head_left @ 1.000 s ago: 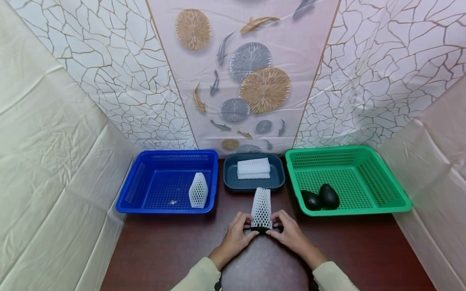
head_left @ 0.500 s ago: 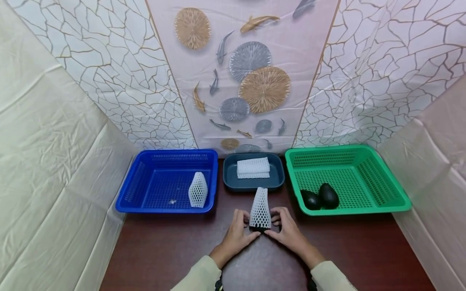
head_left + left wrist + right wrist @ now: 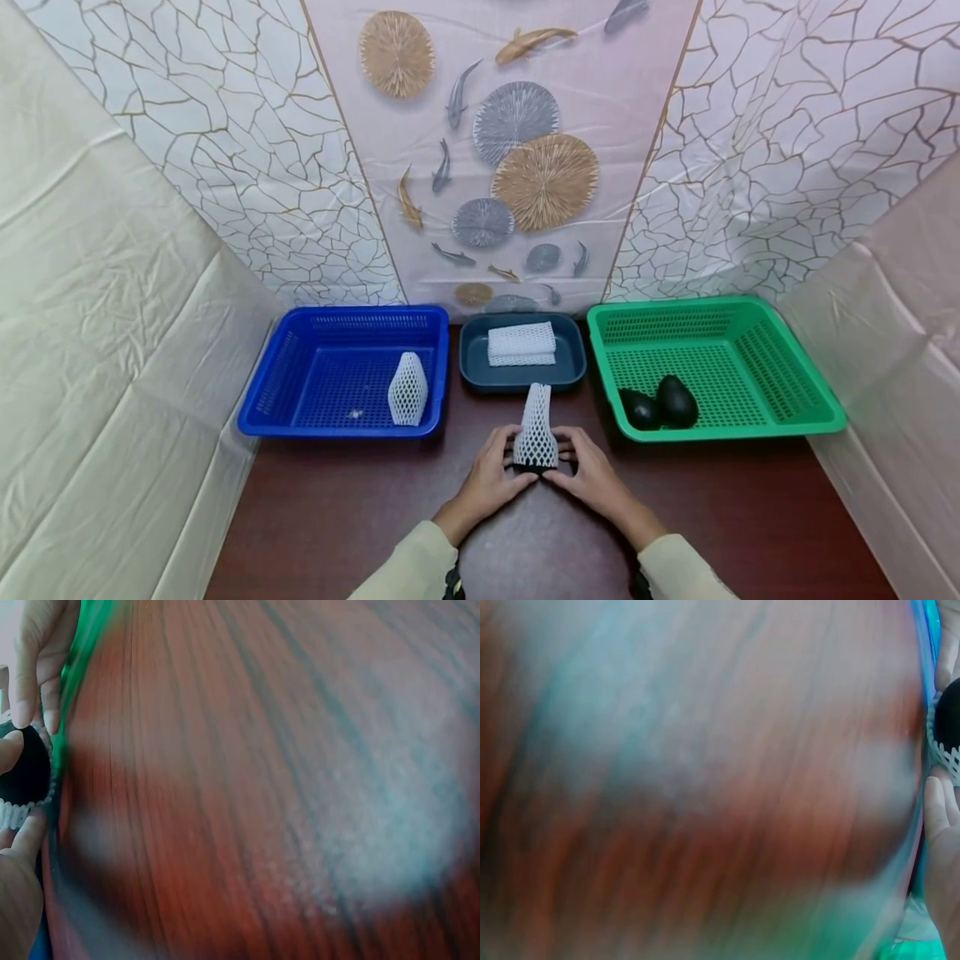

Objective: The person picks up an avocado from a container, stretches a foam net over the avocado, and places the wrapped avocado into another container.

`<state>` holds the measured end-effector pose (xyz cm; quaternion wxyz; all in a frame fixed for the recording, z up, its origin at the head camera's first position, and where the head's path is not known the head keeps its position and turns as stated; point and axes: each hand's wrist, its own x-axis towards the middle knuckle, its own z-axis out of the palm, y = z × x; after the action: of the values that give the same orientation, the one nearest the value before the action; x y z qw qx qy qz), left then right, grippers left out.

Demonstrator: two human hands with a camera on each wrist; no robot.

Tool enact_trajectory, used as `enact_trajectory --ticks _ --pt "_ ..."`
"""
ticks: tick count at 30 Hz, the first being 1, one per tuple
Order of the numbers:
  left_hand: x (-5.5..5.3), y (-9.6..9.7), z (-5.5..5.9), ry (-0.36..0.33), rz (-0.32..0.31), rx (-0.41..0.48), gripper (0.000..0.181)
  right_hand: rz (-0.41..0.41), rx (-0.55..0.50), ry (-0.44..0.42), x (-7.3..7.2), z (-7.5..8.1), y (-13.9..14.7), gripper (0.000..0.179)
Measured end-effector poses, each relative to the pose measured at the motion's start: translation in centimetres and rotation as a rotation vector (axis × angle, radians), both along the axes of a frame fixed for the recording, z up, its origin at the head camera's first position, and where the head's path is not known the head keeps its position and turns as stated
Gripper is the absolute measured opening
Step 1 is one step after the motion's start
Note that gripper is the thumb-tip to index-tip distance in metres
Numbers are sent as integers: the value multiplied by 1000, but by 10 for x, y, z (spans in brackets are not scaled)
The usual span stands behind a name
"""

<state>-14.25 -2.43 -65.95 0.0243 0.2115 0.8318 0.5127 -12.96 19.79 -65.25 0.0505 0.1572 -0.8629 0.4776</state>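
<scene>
In the head view, a white foam net [image 3: 536, 442] stands mid-table with its narrow top pointing away. It covers most of a dark avocado [image 3: 28, 769], whose bare rounded end faces the person in both wrist views. From the left, my left hand [image 3: 489, 468] holds the net and fruit, thumb at the near end and fingers along the side. My right hand [image 3: 588, 472] mirrors it on the right, the thumbs close together at the net's lower edge. The far fingers are partly hidden behind the net.
A blue basket [image 3: 315, 430] at the left holds a netted fruit [image 3: 408, 390]. Behind the hands, a dark tray [image 3: 474, 382] carries flat foam nets [image 3: 522, 343]. Two dark avocados [image 3: 677, 402] lie in a green basket [image 3: 795, 427] at the right.
The net has come further down over the avocado, and less of the dark end shows. Its top has narrowed, and its lower part bulges round the fruit. Both hands stay beside it.
</scene>
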Motion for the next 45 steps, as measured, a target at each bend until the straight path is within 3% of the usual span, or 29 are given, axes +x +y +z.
enact_trajectory --ticks 9,21,27,32,39,45 --pt "4 5 1 130 44 81 69 -40 -9 31 -2 3 -3 69" --pt "7 12 2 183 130 109 60 -111 -38 -20 -3 4 -7 62" --pt "8 15 -3 221 179 95 56 -134 -59 19 -3 0 -10 60" --pt "8 15 -6 196 186 63 54 -143 -48 27 -4 -6 -10 58" --pt "8 15 -7 153 177 39 54 -139 -19 -25 -3 -7 -9 55" --pt "1 11 -4 148 150 -17 74 -105 0 -32 -4 -2 -9 73"
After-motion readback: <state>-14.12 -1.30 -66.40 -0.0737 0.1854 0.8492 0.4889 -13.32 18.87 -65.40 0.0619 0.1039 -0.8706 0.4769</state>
